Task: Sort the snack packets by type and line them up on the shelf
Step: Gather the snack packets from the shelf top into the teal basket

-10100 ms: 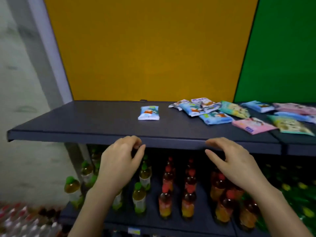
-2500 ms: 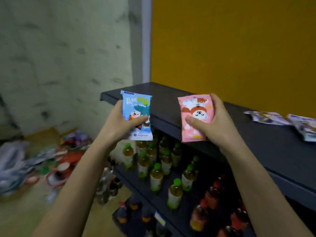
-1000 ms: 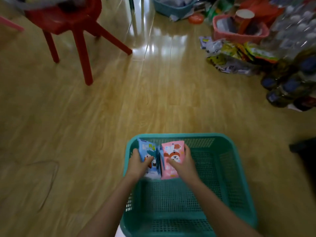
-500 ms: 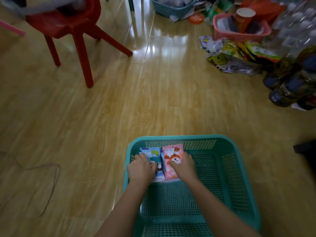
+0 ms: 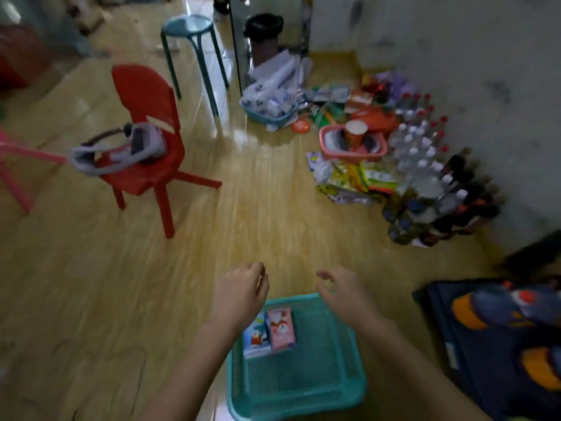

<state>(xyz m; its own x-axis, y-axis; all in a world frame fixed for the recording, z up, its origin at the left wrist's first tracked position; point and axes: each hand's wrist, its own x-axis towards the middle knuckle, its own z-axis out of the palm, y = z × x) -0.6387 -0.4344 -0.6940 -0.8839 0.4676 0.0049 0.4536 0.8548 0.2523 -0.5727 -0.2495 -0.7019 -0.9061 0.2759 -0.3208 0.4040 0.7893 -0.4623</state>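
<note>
A teal plastic basket [image 5: 318, 393] stands on the wooden floor at the bottom of the head view. Inside it, at its far left, a blue snack packet [image 5: 254, 337] and a pink snack packet [image 5: 281, 329] lie flat side by side. My left hand [image 5: 239, 294] hovers above the basket's far left corner with loosely curled fingers and holds nothing. My right hand [image 5: 344, 294] hovers above the far right rim, fingers relaxed and empty. My left forearm hides part of the blue packet. The shelf is out of view.
A red chair [image 5: 145, 147] with a grey headset stands at left, a teal stool [image 5: 191, 47] behind it. Snack bags, a pink tub [image 5: 353, 145] and many bottles [image 5: 425, 177] crowd the floor by the right wall. A dark printed bag [image 5: 501, 335] lies at lower right.
Both hands let go of the blue and pink packets, which now lie in the basket, and rose above its far rim. The view tilted up to show more of the room.
</note>
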